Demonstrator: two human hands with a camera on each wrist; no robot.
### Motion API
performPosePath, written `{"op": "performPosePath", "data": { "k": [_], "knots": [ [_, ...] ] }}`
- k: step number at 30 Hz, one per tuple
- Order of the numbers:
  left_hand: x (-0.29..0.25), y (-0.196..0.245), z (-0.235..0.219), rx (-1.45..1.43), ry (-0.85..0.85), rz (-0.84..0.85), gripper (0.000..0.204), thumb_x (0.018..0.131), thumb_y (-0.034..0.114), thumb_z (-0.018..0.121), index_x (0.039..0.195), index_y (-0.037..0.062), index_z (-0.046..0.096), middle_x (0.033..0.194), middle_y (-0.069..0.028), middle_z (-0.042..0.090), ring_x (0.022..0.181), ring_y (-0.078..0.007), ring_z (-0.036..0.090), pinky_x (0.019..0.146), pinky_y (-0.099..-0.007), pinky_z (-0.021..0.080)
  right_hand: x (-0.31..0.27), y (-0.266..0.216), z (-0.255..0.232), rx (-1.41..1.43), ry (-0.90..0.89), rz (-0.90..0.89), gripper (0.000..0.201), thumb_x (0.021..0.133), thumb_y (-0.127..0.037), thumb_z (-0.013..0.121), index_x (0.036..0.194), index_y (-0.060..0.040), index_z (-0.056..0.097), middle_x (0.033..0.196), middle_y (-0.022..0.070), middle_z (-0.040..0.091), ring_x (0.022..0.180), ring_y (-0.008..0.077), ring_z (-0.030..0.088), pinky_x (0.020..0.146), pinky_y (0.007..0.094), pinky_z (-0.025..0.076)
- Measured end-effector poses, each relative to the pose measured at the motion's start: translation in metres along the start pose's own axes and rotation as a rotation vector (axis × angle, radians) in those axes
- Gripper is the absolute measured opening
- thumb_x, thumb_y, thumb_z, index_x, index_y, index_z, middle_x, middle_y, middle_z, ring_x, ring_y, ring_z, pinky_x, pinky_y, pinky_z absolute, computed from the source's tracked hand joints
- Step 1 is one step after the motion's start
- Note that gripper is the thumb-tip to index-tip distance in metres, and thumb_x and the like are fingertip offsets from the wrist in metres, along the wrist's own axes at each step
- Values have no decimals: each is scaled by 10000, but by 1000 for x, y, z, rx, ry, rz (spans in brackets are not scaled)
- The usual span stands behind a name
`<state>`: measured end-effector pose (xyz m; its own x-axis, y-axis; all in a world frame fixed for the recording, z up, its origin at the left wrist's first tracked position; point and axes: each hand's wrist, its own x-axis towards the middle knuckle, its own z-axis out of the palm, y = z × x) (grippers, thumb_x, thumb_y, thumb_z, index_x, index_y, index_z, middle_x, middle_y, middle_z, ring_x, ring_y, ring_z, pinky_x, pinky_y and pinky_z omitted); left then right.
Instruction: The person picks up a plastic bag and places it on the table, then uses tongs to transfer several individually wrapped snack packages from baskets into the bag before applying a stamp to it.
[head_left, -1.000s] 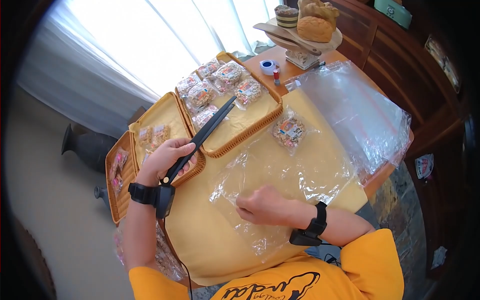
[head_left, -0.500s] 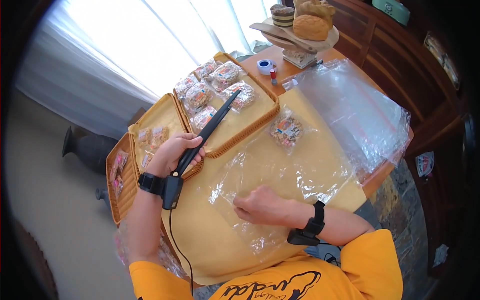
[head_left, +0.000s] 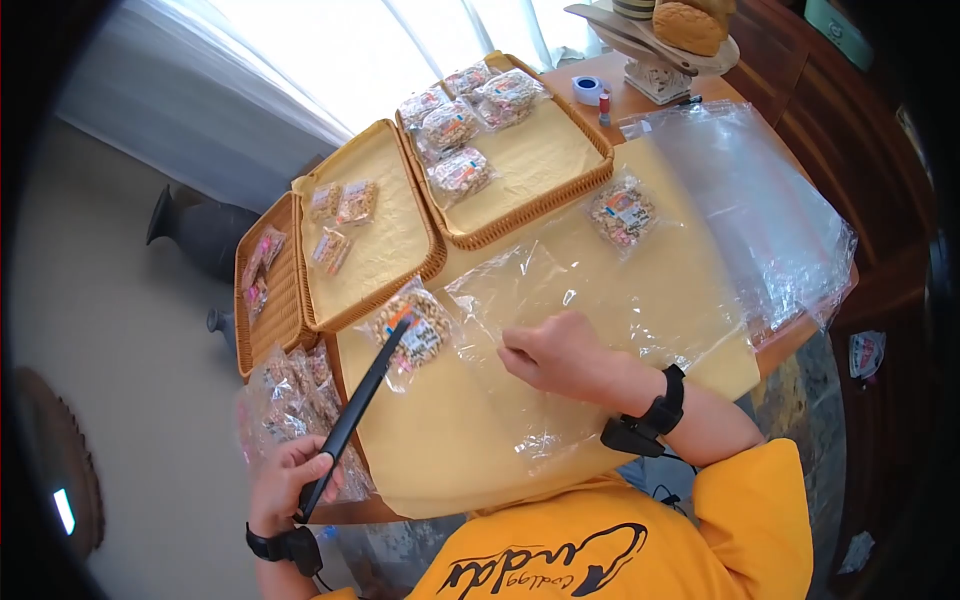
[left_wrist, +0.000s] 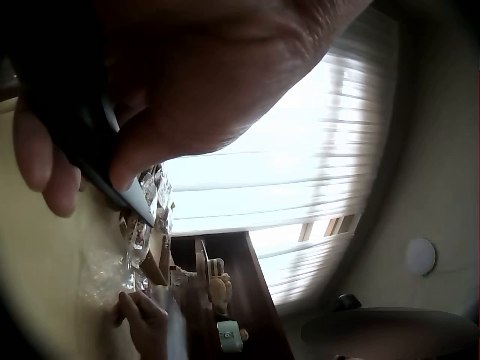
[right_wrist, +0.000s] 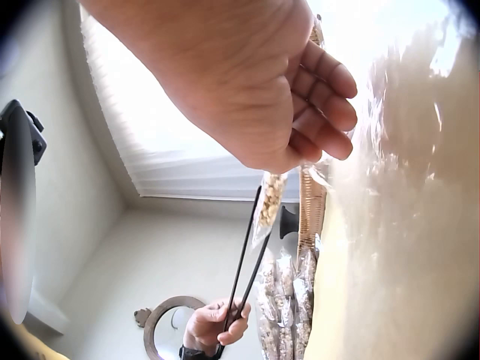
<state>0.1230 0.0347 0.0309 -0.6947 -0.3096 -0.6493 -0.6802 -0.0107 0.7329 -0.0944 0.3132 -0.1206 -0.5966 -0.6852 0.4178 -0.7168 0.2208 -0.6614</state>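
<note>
My left hand [head_left: 290, 480] grips long black tongs [head_left: 352, 410] near their lower end. Between the tong arms, a round packet of puffed snack [head_left: 412, 330] is held over the yellow mat; the right wrist view shows the packet [right_wrist: 270, 202] edge-on. With fingers curled, my right hand [head_left: 560, 355] holds the edge of a large clear bag [head_left: 515, 440] spread on the mat; its thumb is mostly hidden in the right wrist view. Another round packet [head_left: 622, 212] lies near the bag's far side.
Several round packets lie in the right wicker tray [head_left: 530, 228]. Small square packets sit in the middle tray [head_left: 375, 302], pink ones in the left tray [head_left: 243, 330]. Stacked clear bags [head_left: 750, 200] cover the table's right side; more wrapped snacks [head_left: 285, 400] stand at lower left.
The tongs have moved from over the right tray down to the left, with a packet from that tray between their arms. The right hand remains at the bag; the head view has shifted.
</note>
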Motion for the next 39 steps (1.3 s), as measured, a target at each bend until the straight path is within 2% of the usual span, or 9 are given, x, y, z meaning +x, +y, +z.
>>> {"op": "performPosePath", "data": {
  "k": [3, 12, 14, 21, 24, 28, 31, 37, 39],
  "knots": [
    [-12, -19, 10, -1, -64, -137, 162, 933, 108, 598, 1036, -16, 614, 780, -67, 652, 596, -111, 604, 559, -234, 501, 1, -2, 0, -29, 5, 14, 196, 838, -177, 643, 678, -87, 575, 542, 125, 548, 496, 329, 578, 462, 403, 463],
    [51, -29, 83, -18, -340, -166, 195, 980, 165, 558, 1066, -3, 605, 826, -36, 632, 679, -96, 595, 642, -229, 493, 4, -8, -4, -11, 126, -63, 179, 851, -192, 607, 708, -89, 580, 525, 111, 554, 491, 332, 587, 474, 435, 471],
    [70, -23, 100, -68, -439, -116, 201, 986, 175, 547, 1078, 3, 595, 836, -33, 624, 698, -94, 591, 651, -230, 487, 2, -9, -5, -100, 64, -75, 207, 832, -155, 648, 681, -96, 518, 526, 93, 533, 494, 283, 596, 463, 382, 461],
    [122, 2, 133, 33, -602, -35, 282, 960, 274, 594, 1072, 14, 597, 868, -50, 636, 707, -111, 599, 646, -245, 489, 3, -12, -3, -62, 150, -105, 220, 811, -162, 650, 664, -86, 505, 527, 93, 535, 494, 290, 596, 460, 390, 460],
    [139, 10, 141, 53, -667, -7, 253, 952, 253, 600, 1031, 14, 613, 823, -62, 644, 671, -126, 606, 616, -253, 490, 4, -11, -3, -49, 177, -108, 209, 808, -175, 645, 670, -88, 515, 527, 97, 533, 497, 296, 596, 461, 395, 462],
    [152, 19, 158, 176, -696, 40, 204, 938, 218, 610, 970, 17, 619, 769, -75, 647, 628, -145, 613, 566, -264, 488, 4, -13, -2, 30, 198, -101, 191, 806, -186, 637, 688, -84, 527, 537, 103, 544, 501, 303, 597, 469, 399, 468],
    [153, 22, 170, 180, -628, 11, 101, 897, 93, 551, 902, 21, 622, 752, -64, 645, 656, -132, 618, 593, -259, 491, 4, -15, -2, 44, 213, -92, 182, 808, -187, 632, 698, -81, 533, 546, 110, 553, 504, 309, 596, 473, 401, 470],
    [162, 29, 194, 161, -601, 180, 94, 889, 114, 588, 928, 39, 627, 752, -60, 659, 661, -131, 633, 577, -268, 498, 5, -9, -10, -15, 229, -47, 188, 822, -181, 622, 694, -70, 541, 560, 123, 558, 513, 322, 595, 477, 402, 467],
    [175, 27, 196, 137, -702, 309, 94, 892, 114, 593, 925, 39, 637, 753, -60, 664, 676, -133, 642, 579, -267, 500, 7, -5, -13, -15, 246, -34, 189, 823, -177, 622, 691, -67, 541, 563, 125, 559, 515, 324, 596, 479, 402, 467]
  ]
}}
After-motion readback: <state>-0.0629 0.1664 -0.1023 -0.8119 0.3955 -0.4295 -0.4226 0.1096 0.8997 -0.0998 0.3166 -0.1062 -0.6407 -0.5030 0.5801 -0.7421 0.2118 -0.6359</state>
